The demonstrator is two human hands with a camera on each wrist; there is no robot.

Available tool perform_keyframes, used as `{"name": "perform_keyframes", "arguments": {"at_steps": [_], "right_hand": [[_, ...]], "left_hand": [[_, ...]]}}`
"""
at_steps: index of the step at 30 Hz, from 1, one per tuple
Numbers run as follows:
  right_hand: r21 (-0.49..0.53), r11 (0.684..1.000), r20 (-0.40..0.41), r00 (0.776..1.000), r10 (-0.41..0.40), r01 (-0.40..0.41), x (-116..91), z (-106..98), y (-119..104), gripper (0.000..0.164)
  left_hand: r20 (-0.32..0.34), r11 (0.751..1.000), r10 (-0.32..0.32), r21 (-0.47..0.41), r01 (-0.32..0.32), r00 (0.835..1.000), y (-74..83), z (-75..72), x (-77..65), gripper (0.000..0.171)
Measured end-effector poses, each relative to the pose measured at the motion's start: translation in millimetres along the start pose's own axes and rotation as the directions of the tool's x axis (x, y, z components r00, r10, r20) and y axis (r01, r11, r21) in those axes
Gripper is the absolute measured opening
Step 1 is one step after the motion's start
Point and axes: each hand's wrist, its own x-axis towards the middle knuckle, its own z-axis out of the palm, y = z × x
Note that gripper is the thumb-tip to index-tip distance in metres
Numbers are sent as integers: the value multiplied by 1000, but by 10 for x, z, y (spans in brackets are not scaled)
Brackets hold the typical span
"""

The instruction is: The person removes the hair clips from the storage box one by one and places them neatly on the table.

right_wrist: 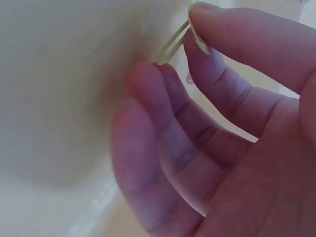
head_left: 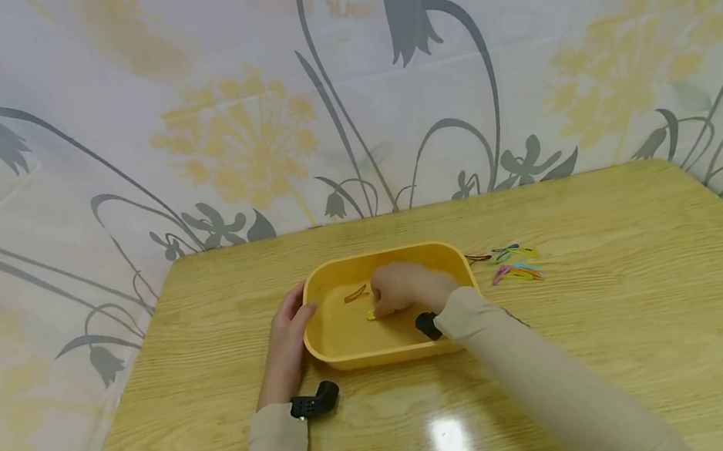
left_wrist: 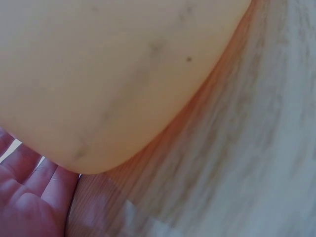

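A yellow plastic tray (head_left: pixel 353 357) with raised walls sits on the wooden table. My left hand (head_left: pixel 291 331) holds its left end, thumb at the rim and fingers along the outer wall; in the left wrist view those fingers (left_wrist: pixel 47 190) show beside the wall. Inside the tray, my right hand (head_left: pixel 406 287) pinches a small yellow hair clip (head_left: pixel 371 316) between thumb and fingertips. Up close in the right wrist view, the clip (right_wrist: pixel 173 45) looks slim and pale yellow-green, with narrow open arms. An orange-brown hair clip (head_left: pixel 355 294) lies on the tray floor near my right fingers.
Right of the tray, several colourful hair clips (head_left: pixel 518 272) lie on the wooden table (head_left: pixel 622 280), with a dark red one (head_left: pixel 477 258) close by its wall. Behind the table's far edge hangs a flower-patterned cloth (head_left: pixel 371 99).
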Motion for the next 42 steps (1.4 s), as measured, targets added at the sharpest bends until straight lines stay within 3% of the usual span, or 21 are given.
{"name": "perform_keyframes", "arguments": {"at_steps": [8, 14, 18, 24, 33, 42], "right_hand": [[-31, 999, -1, 999, 43, -43, -75, -65, 50, 37], [135, 989, 30, 998, 57, -61, -129, -106, 66, 26], [188, 981, 24, 998, 51, -55, -167, -119, 56, 16], [183, 983, -21, 1000, -8, 11, -253, -115, 75, 12], [292, 955, -86, 996, -22, 46, -443, -173, 114, 5], [282, 955, -252, 968, -12, 85, -548, -207, 151, 15]], "left_hand": [[9, 1000, -6, -1, 6, 1000, 4, 5, -17, 39], [2, 1000, -7, -1, 7, 1000, 12, 1, -14, 39], [3, 1000, -3, -3, 4, 1000, 6, -3, -9, 39], [3, 1000, -6, 6, 6, 1000, 6, -4, -17, 39], [2, 1000, -11, 4, 11, 1000, 13, -1, -21, 40], [1, 1000, -10, -3, 10, 1000, 26, 16, -23, 39]]}}
